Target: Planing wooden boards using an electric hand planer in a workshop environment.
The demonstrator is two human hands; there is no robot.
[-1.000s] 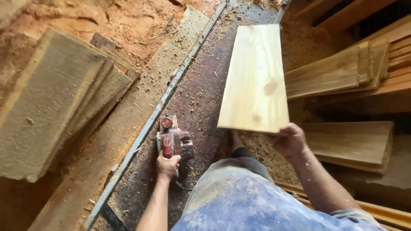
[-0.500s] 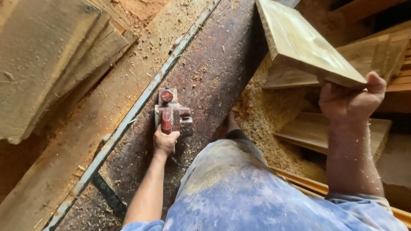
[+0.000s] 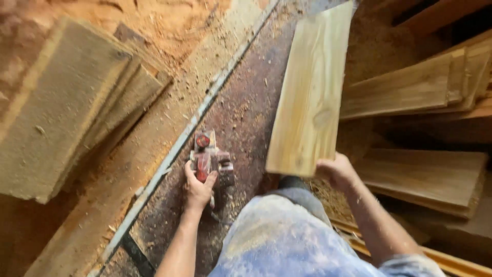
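Left hand (image 3: 199,185): fingers wrapped round handle of red power planer (image 3: 207,159); planer sits on dark work surface (image 3: 241,123), at approx 7 o'clock from the board.
Right hand (image 3: 335,170): fingers curled on near end of pale board (image 3: 311,97), gripping its lower right corner.
Board: held flat-ish over right side of work surface, long axis running to 1 o'clock; far end reaches top of frame. Upper face looks smooth and clean, one knot showing.
Progress (judged): board not bedded on the surface, planer not on it. Visible face looks already dressed; underside hidden, can't tell.
Done pile?: stacked planks (image 3: 410,87) at 3 o'clock, similar pale finish. Rough grey slabs (image 3: 61,107) at 9 o'clock look undressed.
Edges: metal rail (image 3: 189,128) bounds the surface on the left, running 7 to 1 o'clock. Sawdust (image 3: 169,20) heaped beyond it.
Room: centre strip btw planer and board is open; right side tight, planks close to board edge. Person's knee near planer at 5 o'clock.
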